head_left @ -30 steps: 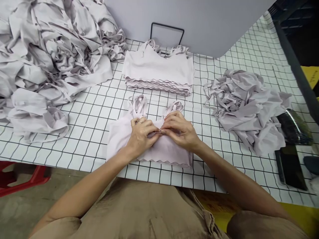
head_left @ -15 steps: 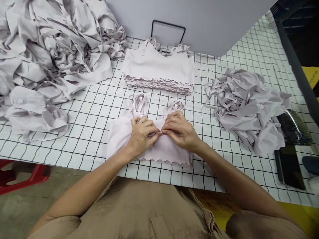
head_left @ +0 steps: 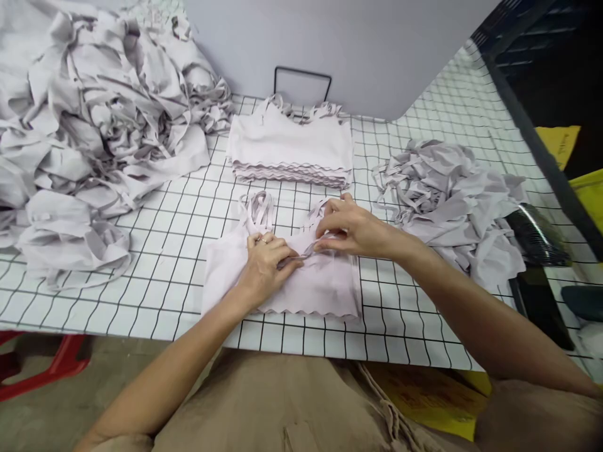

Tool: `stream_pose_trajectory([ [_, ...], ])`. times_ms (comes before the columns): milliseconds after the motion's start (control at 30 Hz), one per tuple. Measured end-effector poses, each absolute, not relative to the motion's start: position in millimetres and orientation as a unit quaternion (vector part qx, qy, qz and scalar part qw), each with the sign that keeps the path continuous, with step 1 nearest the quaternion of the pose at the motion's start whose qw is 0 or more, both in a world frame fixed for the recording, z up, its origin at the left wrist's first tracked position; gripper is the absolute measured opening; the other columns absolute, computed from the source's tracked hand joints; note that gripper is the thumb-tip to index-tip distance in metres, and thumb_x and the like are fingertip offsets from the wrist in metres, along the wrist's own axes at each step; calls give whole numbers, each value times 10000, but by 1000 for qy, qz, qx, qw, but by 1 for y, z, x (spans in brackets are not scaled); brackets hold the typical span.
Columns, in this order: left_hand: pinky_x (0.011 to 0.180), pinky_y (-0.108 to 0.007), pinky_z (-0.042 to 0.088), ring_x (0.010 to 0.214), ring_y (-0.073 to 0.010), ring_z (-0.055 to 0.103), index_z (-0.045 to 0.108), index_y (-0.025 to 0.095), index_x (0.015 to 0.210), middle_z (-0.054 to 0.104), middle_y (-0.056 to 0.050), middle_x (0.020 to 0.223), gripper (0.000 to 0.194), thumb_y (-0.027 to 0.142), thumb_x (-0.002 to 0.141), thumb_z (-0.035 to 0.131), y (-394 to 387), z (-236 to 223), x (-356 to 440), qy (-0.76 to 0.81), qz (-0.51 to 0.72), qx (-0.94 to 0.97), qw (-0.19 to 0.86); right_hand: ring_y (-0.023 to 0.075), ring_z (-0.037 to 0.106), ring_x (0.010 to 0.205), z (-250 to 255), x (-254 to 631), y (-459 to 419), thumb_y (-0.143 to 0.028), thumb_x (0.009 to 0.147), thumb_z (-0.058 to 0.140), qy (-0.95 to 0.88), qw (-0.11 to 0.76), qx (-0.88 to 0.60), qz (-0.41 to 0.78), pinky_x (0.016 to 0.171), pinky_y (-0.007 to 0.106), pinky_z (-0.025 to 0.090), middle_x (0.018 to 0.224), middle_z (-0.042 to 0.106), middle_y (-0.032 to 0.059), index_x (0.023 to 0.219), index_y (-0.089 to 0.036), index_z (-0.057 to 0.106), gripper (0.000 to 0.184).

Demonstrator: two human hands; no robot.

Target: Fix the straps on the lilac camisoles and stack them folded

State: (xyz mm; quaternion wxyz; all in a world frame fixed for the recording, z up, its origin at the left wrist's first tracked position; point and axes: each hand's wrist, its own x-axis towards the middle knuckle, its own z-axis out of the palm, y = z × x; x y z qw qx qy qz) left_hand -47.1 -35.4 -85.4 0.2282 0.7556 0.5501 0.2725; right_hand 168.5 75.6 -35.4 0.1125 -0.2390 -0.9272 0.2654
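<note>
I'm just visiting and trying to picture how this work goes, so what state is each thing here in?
Garment under the hands: laid out, straps looped
Left hand: pinching the garment
Right hand: pinching its fabric
Garment stack: flat, neatly layered
Large left heap: crumpled, tangled
Right-side heap: crumpled, loose
Grid-patterned cloth: spread out
</note>
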Motion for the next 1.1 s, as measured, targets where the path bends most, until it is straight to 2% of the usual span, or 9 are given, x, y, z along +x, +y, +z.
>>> stream_pose_trajectory([
  [233, 928, -424, 309, 930, -219, 591, 685, 207, 924, 729, -15, 896, 77, 279, 907, 708, -36, -91, -45, 551, 276, 763, 194, 203, 515, 789, -23, 167, 134, -427, 993, 503, -896, 157, -346, 228, 726, 343, 396, 626, 504, 18, 691, -220, 665, 400],
  [367, 946, -451, 351, 936, -232, 609, 684, 210, 932, 722, -24, 892, 83, 281, 900, 713, -33, -93, -44, 559, 264, 766, 173, 214, 544, 835, -31, 165, 146, -354, 971, 520, -883, 143, -393, 211, 760, 351, 421, 680, 541, 36, 710, -202, 663, 334],
  [433, 973, -474, 389, 1022, -265, 624, 670, 207, 1094, 720, -69, 1018, 246, 333, 890, 726, -38, -88, -48, 558, 271, 770, 146, 243, 570, 908, -33, 168, 140, -321, 967, 523, -876, 131, -418, 202, 863, 425, 443, 772, 631, 63, 797, -195, 699, 274],
  [567, 1164, -559, 309, 1445, -338, 411, 259, 221, 1579, 461, -193, 1533, 703, 336, 975, 600, -67, -70, -58, 530, 287, 796, 62, 348, 525, 1280, -39, 164, 78, -267, 1011, 439, -879, 155, -435, 119, 1113, 726, 242, 1308, 671, 125, 1286, -205, 656, 355],
  [700, 1242, -551, 200, 1563, -300, 179, -31, 198, 1633, 270, -183, 1657, 721, 235, 1047, 388, -95, -71, -63, 521, 188, 832, 43, 313, 263, 1537, -63, 146, -16, -431, 1031, 407, -921, 132, -357, 78, 1230, 617, 237, 1639, 341, 105, 1572, -189, 350, 595],
  [800, 1244, -539, 205, 1553, -323, 211, -26, 175, 1636, 266, -184, 1657, 772, 419, 1041, 402, -102, -87, -77, 535, 137, 834, 10, 343, 231, 1547, -87, 150, -58, -653, 966, 433, -925, 95, -359, 77, 1204, 664, 249, 1653, 242, 188, 1604, -110, 232, 862],
  [900, 1249, -558, 181, 1549, -353, 210, 28, 202, 1642, 206, -159, 1680, 838, 594, 997, 392, -100, -98, -100, 560, 135, 817, -12, 369, 173, 1559, -96, 179, -73, -698, 933, 459, -894, 65, -435, 87, 1173, 715, 245, 1659, 168, 220, 1619, -107, 156, 954],
  [1000, 1252, -574, 153, 1561, -351, 160, 60, 245, 1642, 181, -124, 1694, 783, 579, 1002, 364, -100, -102, -122, 562, 155, 812, -7, 337, 166, 1566, -85, 215, -73, -663, 955, 460, -879, 61, -457, 120, 1178, 672, 295, 1672, 178, 178, 1632, -169, 105, 911],
  [1100, 1243, -629, 96, 1566, -336, 145, 92, 317, 1635, 187, -90, 1697, 659, 441, 1036, 337, -104, -99, -132, 577, 187, 795, 17, 292, 356, 1503, -69, 252, -52, -535, 1017, 437, -845, 159, -497, 116, 1142, 571, 421, 1611, 387, 145, 1598, -227, 277, 677],
])
